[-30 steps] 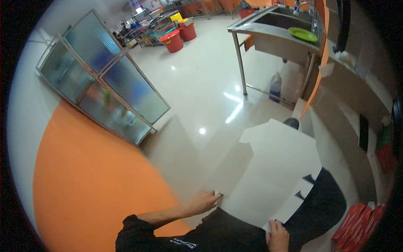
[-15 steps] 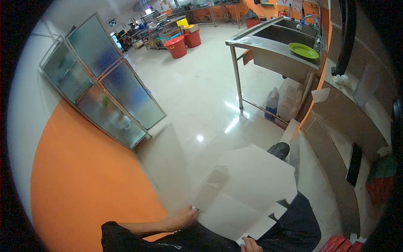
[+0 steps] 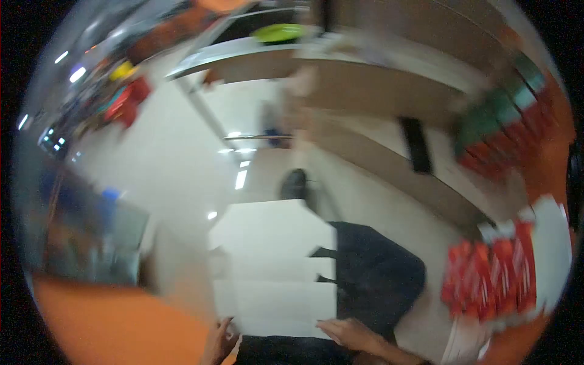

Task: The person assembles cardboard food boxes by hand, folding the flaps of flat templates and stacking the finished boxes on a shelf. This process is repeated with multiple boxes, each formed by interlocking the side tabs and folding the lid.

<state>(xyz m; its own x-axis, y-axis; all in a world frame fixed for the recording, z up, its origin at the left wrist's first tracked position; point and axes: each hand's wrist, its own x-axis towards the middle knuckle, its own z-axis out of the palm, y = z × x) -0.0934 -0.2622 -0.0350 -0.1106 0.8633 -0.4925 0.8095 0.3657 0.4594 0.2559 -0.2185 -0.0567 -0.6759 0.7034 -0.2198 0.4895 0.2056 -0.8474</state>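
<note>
A flat white cardboard box blank (image 3: pixel 274 261) with cut corners and notches on its right edge lies across my lap. My left hand (image 3: pixel 221 342) has its fingers closed at the near left corner of the cardboard. My right hand (image 3: pixel 351 333) pinches the near right corner, fingers over the edge. Dark trousers (image 3: pixel 377 274) show under and to the right of the sheet. Motion blur softens the fine detail of both hands.
Red packets (image 3: pixel 490 274) lie stacked at my right, with more red and green boxes (image 3: pixel 505 131) behind. A black flat object (image 3: pixel 416 145) lies on a shelf. Ahead, a metal sink holds a green plate (image 3: pixel 278 33). A glass-panelled frame (image 3: pixel 91 225) stands left.
My view has swung to the right, bringing the red packets into sight. The cardboard now lies squarer before me, and my right hand shows more fully at its near right corner.
</note>
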